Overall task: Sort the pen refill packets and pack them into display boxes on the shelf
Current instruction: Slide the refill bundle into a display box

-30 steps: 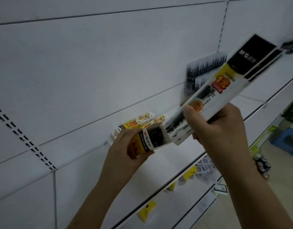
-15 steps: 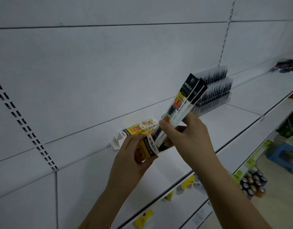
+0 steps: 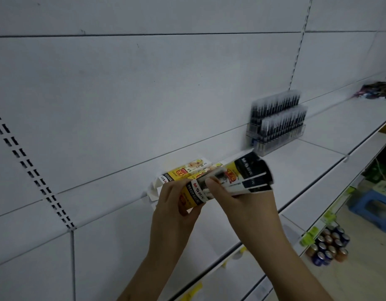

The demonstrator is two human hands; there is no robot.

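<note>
From the head camera, I see my left hand (image 3: 176, 210) gripping the yellow display box (image 3: 193, 197) just above the shelf (image 3: 296, 170). My right hand (image 3: 237, 198) pinches the fanned refill packets (image 3: 246, 175), their lower ends hidden inside the box's mouth. Behind the box, two more boxes (image 3: 183, 171) lie against the wall, partly covered. Right of them the shelf is bare up to a blurred pen rack (image 3: 276, 122).

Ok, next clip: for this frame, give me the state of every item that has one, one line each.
left hand: grips the display box from below.
right hand: holds the refill packets, thumb on top.
display box: held above the shelf, tilted, end open.
refill packets: fanned, lower ends at the box mouth.
second box: lying on the shelf, flaps open.
pen rack: upright, full.
cans: upright on the floor.
</note>
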